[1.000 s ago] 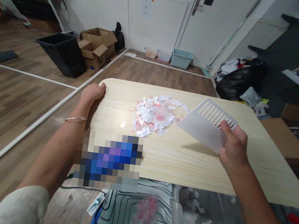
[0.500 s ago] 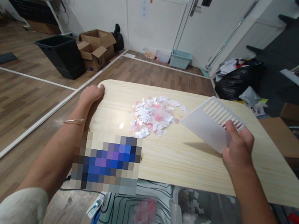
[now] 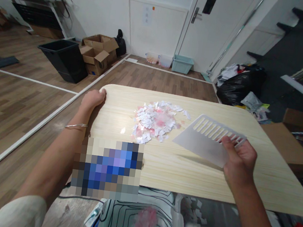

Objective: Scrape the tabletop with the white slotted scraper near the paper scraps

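A light wooden tabletop [image 3: 183,169] lies in front of me. On it sits a pile of white and pink paper scraps [image 3: 156,121]. My left hand [image 3: 93,99] is curled over the table's far left corner, fingers closed on the edge. My right hand [image 3: 239,158] grips a flat white plastic scraper with slots [image 3: 205,139], held tilted just above the table to the right of the pile. The scraper's lower left edge points toward the scraps but stays apart from them.
A black bin [image 3: 63,59] and open cardboard boxes [image 3: 98,52] stand on the wood floor at the left. A black rubbish bag [image 3: 240,84] lies at the right. Paper scraps [image 3: 198,224] litter the floor under the table's near edge, beside a patterned cloth [image 3: 132,219].
The scraper has come down and slightly leftward, flatter to the table and nearer the pile. My left hand keeps its grip on the corner.
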Tool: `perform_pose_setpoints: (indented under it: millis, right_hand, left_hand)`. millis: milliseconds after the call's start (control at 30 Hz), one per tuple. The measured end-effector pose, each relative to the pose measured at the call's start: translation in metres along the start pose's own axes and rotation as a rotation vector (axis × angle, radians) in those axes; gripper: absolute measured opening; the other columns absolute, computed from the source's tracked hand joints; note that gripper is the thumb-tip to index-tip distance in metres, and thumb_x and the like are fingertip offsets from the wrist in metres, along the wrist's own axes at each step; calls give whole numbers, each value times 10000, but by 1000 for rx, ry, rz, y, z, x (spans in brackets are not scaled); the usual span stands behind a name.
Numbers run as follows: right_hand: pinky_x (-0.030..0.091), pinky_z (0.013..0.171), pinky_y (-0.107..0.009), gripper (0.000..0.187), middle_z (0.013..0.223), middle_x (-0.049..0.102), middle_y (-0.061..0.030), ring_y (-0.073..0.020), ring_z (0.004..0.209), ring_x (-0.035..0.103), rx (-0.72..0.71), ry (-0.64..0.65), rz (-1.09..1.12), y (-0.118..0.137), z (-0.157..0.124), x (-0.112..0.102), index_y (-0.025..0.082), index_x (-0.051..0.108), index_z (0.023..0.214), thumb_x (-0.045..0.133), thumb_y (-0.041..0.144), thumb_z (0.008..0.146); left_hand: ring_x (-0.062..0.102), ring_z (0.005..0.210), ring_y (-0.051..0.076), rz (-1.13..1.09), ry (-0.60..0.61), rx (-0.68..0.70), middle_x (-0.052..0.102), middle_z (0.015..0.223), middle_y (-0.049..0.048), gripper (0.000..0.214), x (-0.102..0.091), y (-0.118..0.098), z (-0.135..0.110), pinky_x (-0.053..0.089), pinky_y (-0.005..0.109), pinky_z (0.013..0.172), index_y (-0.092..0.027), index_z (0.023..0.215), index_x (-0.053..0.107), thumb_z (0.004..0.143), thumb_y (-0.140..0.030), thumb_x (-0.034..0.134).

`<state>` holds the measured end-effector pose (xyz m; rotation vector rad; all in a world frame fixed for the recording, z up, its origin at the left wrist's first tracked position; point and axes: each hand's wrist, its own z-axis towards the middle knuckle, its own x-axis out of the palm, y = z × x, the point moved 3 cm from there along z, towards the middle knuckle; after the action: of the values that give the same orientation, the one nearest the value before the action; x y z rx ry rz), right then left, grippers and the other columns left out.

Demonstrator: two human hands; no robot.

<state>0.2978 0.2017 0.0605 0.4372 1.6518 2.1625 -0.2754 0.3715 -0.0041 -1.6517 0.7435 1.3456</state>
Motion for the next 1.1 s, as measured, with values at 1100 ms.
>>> perform_pose_setpoints:
  millis: [1100]
  right_hand:
    - [429,504,-306,465,661,611,19,-166,557,490,-248,202,-225,24,-34,7,294,662,768,972,632,839]
  left_hand:
    - [707,1432,499,1,-7,-2,749,1474,381,872,-5,-4,-5,557,539,1179,45,1426,784,1128,-563,234]
